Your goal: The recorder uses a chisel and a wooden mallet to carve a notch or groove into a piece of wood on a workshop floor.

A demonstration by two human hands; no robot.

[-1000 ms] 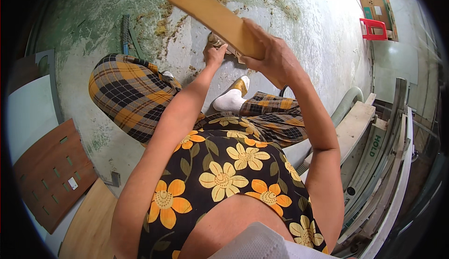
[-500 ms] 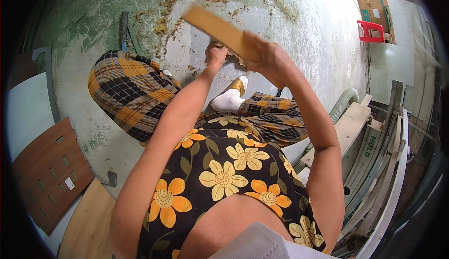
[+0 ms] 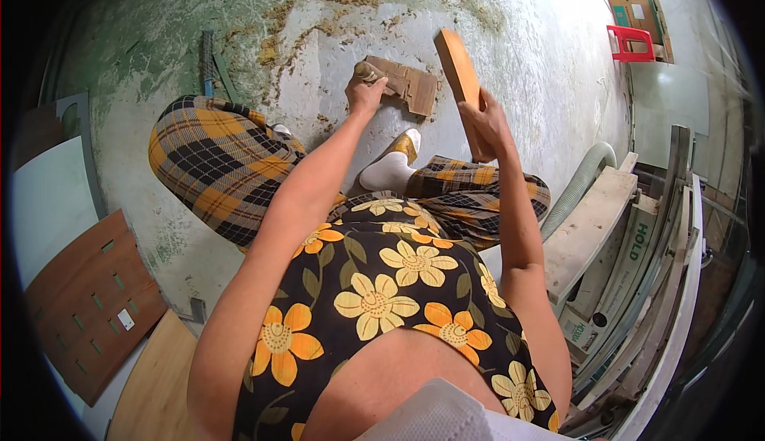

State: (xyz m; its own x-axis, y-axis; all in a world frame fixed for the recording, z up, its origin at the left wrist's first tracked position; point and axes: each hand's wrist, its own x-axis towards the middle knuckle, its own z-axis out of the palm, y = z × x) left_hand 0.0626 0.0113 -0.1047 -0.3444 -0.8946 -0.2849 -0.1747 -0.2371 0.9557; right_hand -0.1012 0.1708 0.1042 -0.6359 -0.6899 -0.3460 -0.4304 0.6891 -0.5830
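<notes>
The left hand (image 3: 366, 94) is wrapped around a rounded, tan handle (image 3: 366, 70); the handle's lower end is hidden. Just right of that hand, a flat, dark-brown wooden piece with a notched edge (image 3: 416, 89) lies on the scuffed, green-grey floor (image 3: 534, 82). The right hand (image 3: 488, 122) grasps a long, yellow-brown wooden bar (image 3: 457, 66), apart from the handle. Caution: an off-line bar swing could strike the left knuckles; an unclamped wooden piece could skid toward the white-socked foot (image 3: 386, 174).
</notes>
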